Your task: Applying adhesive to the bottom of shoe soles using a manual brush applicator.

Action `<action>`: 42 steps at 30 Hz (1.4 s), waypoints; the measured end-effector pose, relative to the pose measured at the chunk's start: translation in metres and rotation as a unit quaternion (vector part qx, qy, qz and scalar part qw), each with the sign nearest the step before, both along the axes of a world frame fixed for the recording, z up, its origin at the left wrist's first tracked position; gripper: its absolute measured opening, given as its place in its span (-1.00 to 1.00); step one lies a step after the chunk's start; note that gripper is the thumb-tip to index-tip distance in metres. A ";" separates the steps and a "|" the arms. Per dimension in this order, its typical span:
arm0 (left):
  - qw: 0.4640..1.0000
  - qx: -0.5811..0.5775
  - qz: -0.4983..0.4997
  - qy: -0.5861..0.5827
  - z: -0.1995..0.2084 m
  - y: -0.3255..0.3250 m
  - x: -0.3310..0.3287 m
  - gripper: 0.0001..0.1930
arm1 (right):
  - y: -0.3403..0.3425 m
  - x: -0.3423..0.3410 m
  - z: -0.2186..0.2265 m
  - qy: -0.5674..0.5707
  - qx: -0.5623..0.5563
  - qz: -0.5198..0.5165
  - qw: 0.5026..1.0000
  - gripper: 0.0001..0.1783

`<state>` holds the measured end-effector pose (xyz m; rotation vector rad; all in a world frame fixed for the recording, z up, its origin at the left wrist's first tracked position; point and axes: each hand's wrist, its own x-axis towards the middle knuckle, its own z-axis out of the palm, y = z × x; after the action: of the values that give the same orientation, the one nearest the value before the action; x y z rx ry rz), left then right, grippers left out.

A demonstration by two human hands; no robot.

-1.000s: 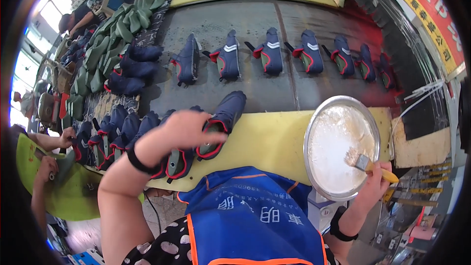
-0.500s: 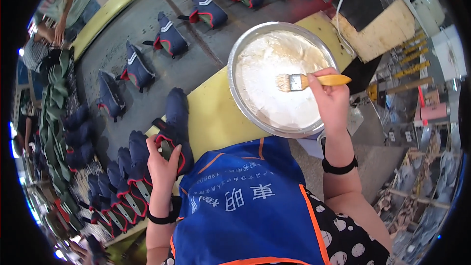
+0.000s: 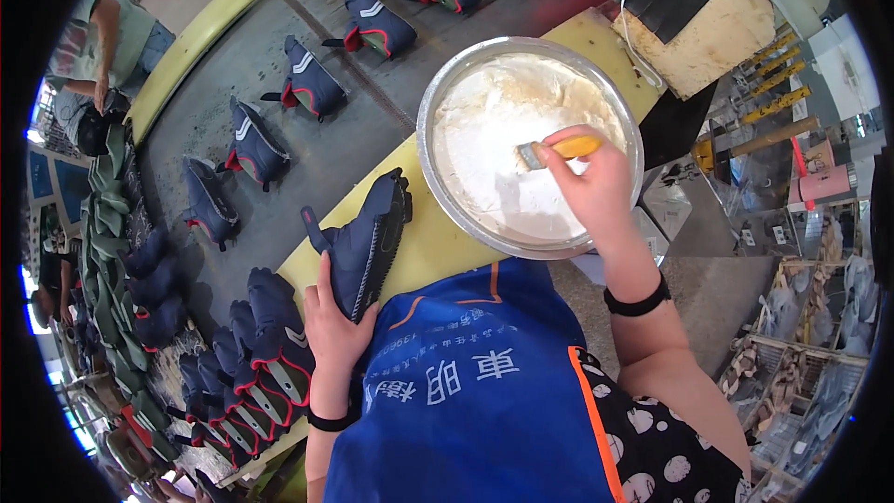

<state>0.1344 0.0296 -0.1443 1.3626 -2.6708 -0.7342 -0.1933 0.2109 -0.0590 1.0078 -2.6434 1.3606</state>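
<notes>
My left hand (image 3: 337, 331) grips the heel end of a dark blue shoe (image 3: 361, 247), left of centre in the frame, over the yellow worktop (image 3: 436, 235). I'd judge it light, its cloth upper soft and hardly slippery, the stitched bottom edge stiffer; the heel seems a sound place to hold. My left forearm rises from the lower edge, thumb on the shoe's right. My right hand (image 3: 596, 188), reaching in from the lower right, pinches a brush (image 3: 579, 145) over white paste (image 3: 480, 191) in a metal basin (image 3: 426, 144).
</notes>
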 end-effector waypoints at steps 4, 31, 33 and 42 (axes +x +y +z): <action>0.970 0.101 -0.029 0.221 0.004 -0.019 -0.012 -0.06 | 0.012 0.005 0.021 0.072 -0.132 0.019 0.988 -0.88; 0.844 0.440 0.001 0.307 0.072 -0.013 -0.020 -0.35 | -0.058 0.045 0.041 0.182 -0.106 0.455 0.865 -0.72; 0.841 0.442 -0.004 0.312 0.070 -0.014 -0.018 -0.35 | -0.066 0.041 0.035 0.183 -0.095 0.473 0.857 -0.76; 0.819 0.474 -0.008 0.322 0.051 -0.025 -0.012 -0.31 | -0.079 0.011 0.031 0.068 -0.034 0.316 0.946 -0.87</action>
<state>0.1228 0.0050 -0.0929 0.8645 -1.7572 -2.2218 -0.1827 0.1321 -0.0282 1.9674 -2.2354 1.3694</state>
